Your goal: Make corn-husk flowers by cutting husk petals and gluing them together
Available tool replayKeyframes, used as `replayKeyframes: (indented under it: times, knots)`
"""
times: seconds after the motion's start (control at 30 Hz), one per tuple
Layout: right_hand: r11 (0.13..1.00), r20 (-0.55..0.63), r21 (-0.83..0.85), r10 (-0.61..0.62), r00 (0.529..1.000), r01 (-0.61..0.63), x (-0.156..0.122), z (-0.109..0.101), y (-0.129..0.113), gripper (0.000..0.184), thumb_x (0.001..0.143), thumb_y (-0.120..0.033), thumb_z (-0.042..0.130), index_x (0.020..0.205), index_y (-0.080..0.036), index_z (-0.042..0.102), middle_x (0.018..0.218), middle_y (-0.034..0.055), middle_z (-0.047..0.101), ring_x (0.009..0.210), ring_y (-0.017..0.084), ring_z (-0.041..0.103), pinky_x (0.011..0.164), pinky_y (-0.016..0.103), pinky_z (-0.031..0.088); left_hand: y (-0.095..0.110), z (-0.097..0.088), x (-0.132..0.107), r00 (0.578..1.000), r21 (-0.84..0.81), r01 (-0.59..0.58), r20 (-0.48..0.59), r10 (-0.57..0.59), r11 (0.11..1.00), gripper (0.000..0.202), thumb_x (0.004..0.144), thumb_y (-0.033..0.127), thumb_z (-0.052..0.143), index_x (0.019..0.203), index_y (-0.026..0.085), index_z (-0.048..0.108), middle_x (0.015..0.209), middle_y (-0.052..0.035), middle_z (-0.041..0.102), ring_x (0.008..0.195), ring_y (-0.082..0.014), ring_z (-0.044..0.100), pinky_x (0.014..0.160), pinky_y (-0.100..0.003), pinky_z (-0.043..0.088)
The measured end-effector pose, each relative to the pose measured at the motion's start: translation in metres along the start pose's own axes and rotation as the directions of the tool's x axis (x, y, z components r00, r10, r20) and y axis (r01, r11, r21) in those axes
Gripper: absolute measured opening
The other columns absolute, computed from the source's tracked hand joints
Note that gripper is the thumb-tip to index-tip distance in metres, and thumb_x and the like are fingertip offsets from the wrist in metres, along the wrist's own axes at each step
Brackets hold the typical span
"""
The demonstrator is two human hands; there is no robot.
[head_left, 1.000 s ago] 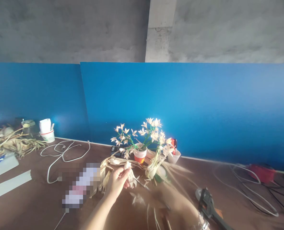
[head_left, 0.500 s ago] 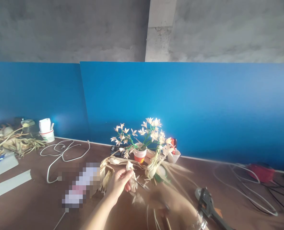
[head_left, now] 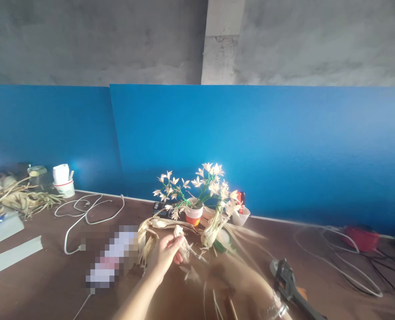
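Note:
My left hand (head_left: 167, 254) is closed, its thumb and fingers pinching a pale, crumpled dried husk (head_left: 184, 250). Smeared by motion, my right hand (head_left: 229, 271) is low over the table to the right of it, wearing a bracelet at the wrist. Its fingers and anything in them cannot be made out. A loose cream husk flower (head_left: 191, 274) lies between the hands. Behind them, an orange-and-white paper cup (head_left: 193, 217) holds green stems with many cream flowers (head_left: 215, 189). Dried husks (head_left: 152, 226) curl around the cup's base on the left, and a husk bundle (head_left: 211, 233) leans at its right.
A black glue gun (head_left: 287, 280) lies beside my right wrist. White cables (head_left: 84, 217) trail on the left, near a blurred-out strip (head_left: 109, 258). A white cup (head_left: 241, 218) stands behind; a red object (head_left: 362, 240) is far right. A blue partition (head_left: 251, 146) backs the table.
My left hand keeps its pinch on the husk in nearly the same spot. The right hand stays blurred, and a dark patch near its fingers no longer shows. The view has shifted slightly.

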State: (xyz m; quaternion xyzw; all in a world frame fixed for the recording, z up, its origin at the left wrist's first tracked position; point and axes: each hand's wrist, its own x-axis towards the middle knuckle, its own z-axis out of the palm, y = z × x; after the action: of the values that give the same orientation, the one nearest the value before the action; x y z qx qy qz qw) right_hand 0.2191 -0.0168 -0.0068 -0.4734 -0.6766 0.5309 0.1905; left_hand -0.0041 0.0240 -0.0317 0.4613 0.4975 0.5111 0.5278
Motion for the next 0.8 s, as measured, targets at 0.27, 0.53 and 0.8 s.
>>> replayKeyframes:
  times: [0.27, 0.53, 0.8]
  knots:
    - [0.984, -0.133, 0.179, 0.002, 0.991, 0.022, -0.007, 0.001, -0.029, 0.025, 0.076, -0.039, 0.066, 0.076, -0.014, 0.066, 0.051, -0.0029, 0.055, 0.045, 0.009, 0.049, 0.043, 0.019, 0.037, 0.003, 0.003, -0.006, 0.995, -0.150, 0.030, -0.092, -0.045, 0.988, 0.028, 0.072, 0.043, 0.075, 0.081, 0.018, 0.067, 0.060, -0.0009, 0.071, 0.053, -0.0187, 0.070, 0.049, -0.025, 0.054]
    - [0.922, -0.174, 0.344, -0.122, 0.977, 0.176, 0.011, 0.021, -0.021, 0.044, 0.070, -0.057, 0.075, 0.081, -0.015, 0.065, 0.070, 0.0020, 0.062, 0.066, 0.016, 0.057, 0.061, 0.027, 0.045, 0.020, 0.011, -0.021, 0.990, -0.261, 0.034, -0.125, -0.069, 0.965, 0.033, 0.071, 0.043, 0.076, 0.081, 0.016, 0.062, 0.053, 0.0015, 0.066, 0.047, -0.0147, 0.065, 0.045, -0.021, 0.050]
    - [0.747, -0.446, 0.588, -0.020, 0.895, 0.310, 0.027, 0.047, -0.026, 0.056, 0.060, -0.059, 0.081, 0.090, -0.019, 0.055, 0.062, -0.0048, 0.056, 0.052, 0.012, 0.051, 0.052, 0.025, 0.041, 0.018, 0.027, -0.034, 0.988, -0.199, 0.100, 0.135, -0.074, 0.975, 0.040, 0.061, 0.046, 0.081, 0.077, 0.015, 0.062, 0.054, 0.0041, 0.063, 0.035, -0.0063, 0.050, 0.032, -0.014, 0.027]
